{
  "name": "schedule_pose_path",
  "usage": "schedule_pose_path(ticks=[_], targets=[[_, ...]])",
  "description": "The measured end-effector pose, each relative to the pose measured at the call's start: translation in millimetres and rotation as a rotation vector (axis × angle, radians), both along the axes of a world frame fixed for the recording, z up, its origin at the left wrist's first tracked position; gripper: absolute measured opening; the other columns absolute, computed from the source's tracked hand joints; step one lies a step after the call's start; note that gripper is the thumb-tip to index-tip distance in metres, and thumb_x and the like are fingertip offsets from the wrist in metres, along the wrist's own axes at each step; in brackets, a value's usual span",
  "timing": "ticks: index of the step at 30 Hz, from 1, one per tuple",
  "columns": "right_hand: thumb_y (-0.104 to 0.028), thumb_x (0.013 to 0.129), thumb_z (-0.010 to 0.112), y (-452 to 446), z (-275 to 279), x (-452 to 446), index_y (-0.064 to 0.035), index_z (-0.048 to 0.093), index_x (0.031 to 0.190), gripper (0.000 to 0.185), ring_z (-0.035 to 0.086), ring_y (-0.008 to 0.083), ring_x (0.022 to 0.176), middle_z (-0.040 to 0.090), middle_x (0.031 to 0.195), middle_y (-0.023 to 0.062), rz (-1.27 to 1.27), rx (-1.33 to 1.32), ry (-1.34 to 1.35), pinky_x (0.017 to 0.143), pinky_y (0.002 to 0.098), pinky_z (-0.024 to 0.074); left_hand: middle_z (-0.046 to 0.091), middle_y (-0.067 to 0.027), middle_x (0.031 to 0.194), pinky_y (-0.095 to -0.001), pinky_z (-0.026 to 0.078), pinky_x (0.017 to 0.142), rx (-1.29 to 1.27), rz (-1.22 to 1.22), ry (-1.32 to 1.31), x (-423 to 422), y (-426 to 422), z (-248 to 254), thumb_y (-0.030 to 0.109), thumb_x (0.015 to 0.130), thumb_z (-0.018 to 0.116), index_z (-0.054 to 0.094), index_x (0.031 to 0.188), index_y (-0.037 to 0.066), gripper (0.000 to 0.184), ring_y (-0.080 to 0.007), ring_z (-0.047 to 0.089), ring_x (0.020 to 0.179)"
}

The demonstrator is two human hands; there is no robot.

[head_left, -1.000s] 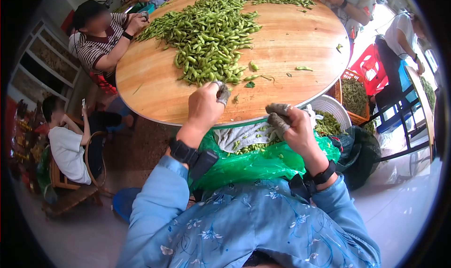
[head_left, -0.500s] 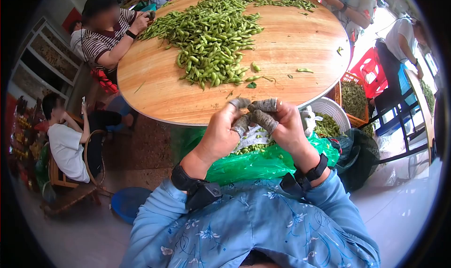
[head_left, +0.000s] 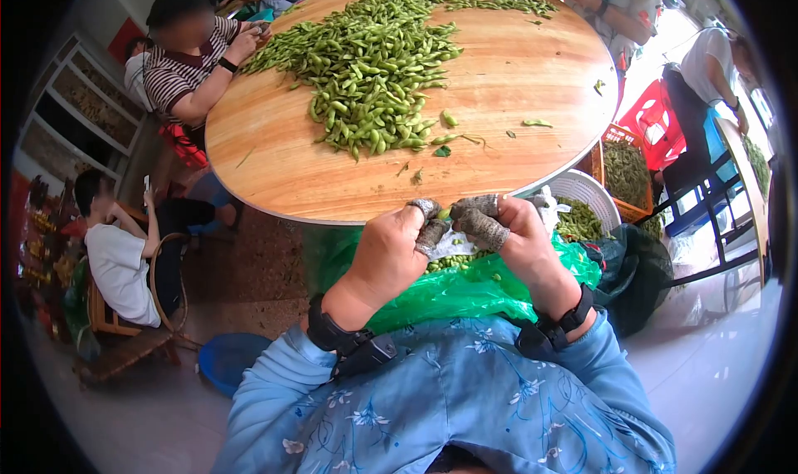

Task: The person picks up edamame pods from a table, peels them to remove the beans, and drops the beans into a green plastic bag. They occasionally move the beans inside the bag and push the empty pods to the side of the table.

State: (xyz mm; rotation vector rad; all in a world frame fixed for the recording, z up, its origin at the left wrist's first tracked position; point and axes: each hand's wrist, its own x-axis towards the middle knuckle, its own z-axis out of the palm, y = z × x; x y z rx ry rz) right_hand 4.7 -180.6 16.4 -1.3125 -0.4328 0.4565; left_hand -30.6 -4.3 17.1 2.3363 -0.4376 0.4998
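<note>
Close together over the near edge of the table, my left hand [head_left: 386, 250] and my right hand [head_left: 528, 237] are both closed in a pinch. Grey cloth covers wrap the thumb and fingertips of each. A small green bit of a soybean pod [head_left: 444, 214] shows between the fingertips; the covers hide most of it. Below the hands, shelled green beans [head_left: 453, 262] lie in a green plastic bag [head_left: 465, 293] spread over my lap, beside some white cloth. Ahead, a large heap of soybean pods [head_left: 366, 83] covers part of the round wooden table [head_left: 274, 171].
To my right stand a white basket [head_left: 611, 196] of pods and an orange crate [head_left: 647, 193]. A blue basin [head_left: 229, 362] is on the floor at left. People sit around the table, one in a striped shirt [head_left: 170, 71]. A few loose pods [head_left: 537, 123] lie on the tabletop.
My fingertips have come slightly apart and both hands are a little lower. A green bit of pod now shows between them. The heap looks the same.
</note>
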Motion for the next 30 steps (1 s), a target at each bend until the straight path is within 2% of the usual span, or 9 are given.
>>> schedule_pose_path(ticks=[1, 2, 4, 7, 13, 20, 22, 23, 30], targets=[[-0.015, 0.082, 0.056, 2, -1, -1, 0.0007, 0.059, 0.092, 0.018, 0.051, 0.0056, 0.072, 0.059, 0.079, -0.0008, 0.003, 0.017, -0.008, 0.063, 0.0206, 0.0407, 0.056, -0.0151, 0.066, -0.0314, 0.045, 0.053, 0.054, -0.007, -0.040, 0, -1, 1, 0.001, 0.070, 0.060, 0.054, 0.085, -0.002, 0.016, -0.0250, 0.058, 0.060], [-0.015, 0.082, 0.056, 1, -4, 0, 0.0007, 0.059, 0.092, 0.018, 0.051, 0.0056, 0.072, 0.059, 0.079, -0.0008, 0.002, 0.018, -0.006, 0.063, 0.0206, 0.0407, 0.056, -0.0151, 0.066, -0.0314, 0.045, 0.053, 0.055, -0.008, -0.037, 0, -2, 1, 0.001, 0.070, 0.060, 0.054, 0.085, -0.002, 0.016, -0.0250, 0.058, 0.060], [-0.015, 0.081, 0.057, 2, -9, 2, -0.0014, 0.060, 0.090, 0.017, 0.047, 0.0035, 0.066, 0.057, 0.075, -0.0039, 0.020, 0.061, 0.045, 0.057, 0.0191, 0.0367, 0.055, -0.0151, 0.069, -0.0395, 0.043, 0.057, 0.116, -0.053, -0.076, 0, -1, 4, -0.002, 0.059, 0.054, 0.053, 0.087, 0.001, 0.027, -0.0329, 0.054, 0.066], [-0.015, 0.080, 0.058, 3, -8, 0, -0.0027, 0.060, 0.089, 0.015, 0.044, 0.0025, 0.062, 0.057, 0.073, -0.0053, 0.013, 0.065, 0.058, 0.054, 0.0185, 0.0334, 0.054, -0.0138, 0.068, -0.0386, 0.044, 0.056, 0.223, -0.062, -0.103, -2, -1, 9, -0.002, 0.057, 0.054, 0.053, 0.085, 0.001, 0.028, -0.0313, 0.053, 0.066], [-0.016, 0.081, 0.057, 0, -3, -2, -0.0024, 0.061, 0.087, 0.015, 0.044, 0.0025, 0.062, 0.056, 0.071, -0.0053, 0.021, 0.064, 0.080, 0.054, 0.0185, 0.0336, 0.052, -0.0116, 0.069, -0.0370, 0.044, 0.054, 0.334, -0.102, -0.193, -5, -2, 17, -0.001, 0.055, 0.054, 0.052, 0.081, 0.001, 0.026, -0.0283, 0.052, 0.067], [-0.016, 0.081, 0.057, -1, -2, -2, -0.0004, 0.060, 0.086, 0.016, 0.045, 0.0035, 0.063, 0.056, 0.071, -0.0034, 0.028, -0.002, 0.029, 0.056, 0.0189, 0.0357, 0.051, -0.0144, 0.071, -0.0385, 0.041, 0.054, 0.393, -0.154, -0.195, -6, 2, 16, -0.001, 0.052, 0.058, 0.051, 0.080, -0.001, 0.028, -0.0315, 0.051, 0.065], [-0.014, 0.081, 0.056, -1, -3, 0, 0.0012, 0.059, 0.086, 0.016, 0.049, 0.0050, 0.067, 0.058, 0.073, -0.0013, 0.042, -0.038, -0.012, 0.059, 0.0200, 0.0394, 0.046, -0.0094, 0.063, -0.0349, 0.043, 0.050, 0.451, -0.156, -0.249, -5, 0, 17, 0.004, 0.065, 0.049, 0.045, 0.067, 0.004, 0.005, -0.0251, 0.051, 0.062], [-0.012, 0.081, 0.056, 0, 3, -2, 0.0023, 0.059, 0.085, 0.015, 0.052, 0.0065, 0.070, 0.060, 0.074, 0.0007, 0.044, -0.016, 0.025, 0.063, 0.0211, 0.0419, 0.046, -0.0096, 0.063, -0.0347, 0.043, 0.049, 0.450, -0.150, -0.263, -4, 0, 14, 0.003, 0.065, 0.049, 0.043, 0.066, 0.004, 0.006, -0.0254, 0.051, 0.061], [-0.006, 0.081, 0.054, 4, -8, -1, 0.0025, 0.058, 0.085, 0.011, 0.054, 0.0086, 0.074, 0.061, 0.080, 0.0031, 0.067, -0.013, 0.045, 0.067, 0.0225, 0.0434, 0.046, -0.0106, 0.062, -0.0365, 0.043, 0.050, 0.396, -0.148, -0.243, -4, 3, -9, 0.000, 0.062, 0.049, 0.043, 0.068, 0.003, 0.009, -0.0273, 0.050, 0.061]])
